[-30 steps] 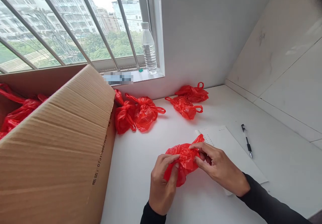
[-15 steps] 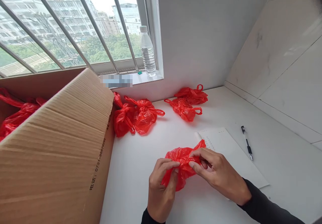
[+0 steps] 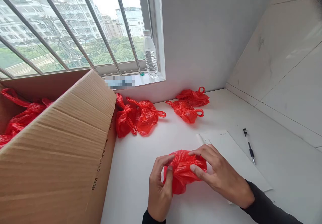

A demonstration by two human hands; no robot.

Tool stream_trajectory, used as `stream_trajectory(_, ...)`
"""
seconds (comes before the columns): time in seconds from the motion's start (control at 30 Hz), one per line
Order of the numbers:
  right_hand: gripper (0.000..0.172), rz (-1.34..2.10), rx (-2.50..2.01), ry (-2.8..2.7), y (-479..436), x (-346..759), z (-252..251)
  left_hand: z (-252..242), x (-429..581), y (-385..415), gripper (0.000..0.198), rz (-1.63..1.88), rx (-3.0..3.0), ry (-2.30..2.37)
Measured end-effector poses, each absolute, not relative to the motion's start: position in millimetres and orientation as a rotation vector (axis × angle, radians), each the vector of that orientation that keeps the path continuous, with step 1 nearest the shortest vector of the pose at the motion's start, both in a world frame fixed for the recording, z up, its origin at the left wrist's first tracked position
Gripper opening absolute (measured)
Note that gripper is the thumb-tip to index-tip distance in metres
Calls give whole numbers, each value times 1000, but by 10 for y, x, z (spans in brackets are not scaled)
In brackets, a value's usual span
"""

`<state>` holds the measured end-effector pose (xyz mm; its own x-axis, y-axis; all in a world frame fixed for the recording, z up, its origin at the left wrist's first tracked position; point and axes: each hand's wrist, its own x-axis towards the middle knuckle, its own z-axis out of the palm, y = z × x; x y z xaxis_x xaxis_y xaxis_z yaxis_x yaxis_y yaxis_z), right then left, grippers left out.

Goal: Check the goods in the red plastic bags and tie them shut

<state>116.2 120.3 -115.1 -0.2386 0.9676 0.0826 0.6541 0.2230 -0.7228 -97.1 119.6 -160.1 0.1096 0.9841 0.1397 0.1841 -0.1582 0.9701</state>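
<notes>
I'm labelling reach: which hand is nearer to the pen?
Right. The right hand is on the right side of the nearest red bag, with the pen off to its right across the paper; the left hand is on that bag's left side, farther away.

Box [image 3: 67,140] left (bags [image 3: 29,115] inside); 4 bags [image 3: 147,120] behind front bag [image 3: 182,173]; pen [image 3: 249,147] right of paper [image 3: 236,160]; bottle [image 3: 151,59] on sill [image 3: 146,80].

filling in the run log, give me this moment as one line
left hand: on crumpled red bag, left side | right hand: same bag, right side | beside right hand: paper, pen | left: cardboard box
</notes>
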Motion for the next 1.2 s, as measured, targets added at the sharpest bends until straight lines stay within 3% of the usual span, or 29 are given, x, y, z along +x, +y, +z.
stream_trajectory(0.1, 12, 798, -1500, -1969, 1208, 1156, -1167, -1594, -954, 1198, 31, 1011, 1645, 1215)
stream_trajectory(0.27, 17, 825, -1500, -1899, 1192, 1216, -1159, -1582, -903, 1188, 18, 899, 1738, 1284)
stream_trajectory(0.63, 24, 831, -1593, -1700, 1182, 1366, -1100, -1537, -971, 1199, 18, 1039, 1658, 1361)
stream_trajectory(0.73, 24, 823, -1554, -1834, 1177, 1318, -1103, -1523, -924, 1165, 31, 1021, 1743, 1319)
stream_trajectory(0.8, 16, 858, -1529, -1864, 1176, 1309, -1107, -1525, -909, 1163, 19, 1055, 1748, 1337)
stream_trajectory(0.87, 20, 874, -1537, -1811, 1177, 1329, -1110, -1536, -924, 1184, 11, 1120, 1695, 1399)
stream_trajectory(1.2, 28, 904, -1532, -1662, 1159, 1307, -1113, -1590, -1013, 1252, 17, 1238, 1674, 1495)
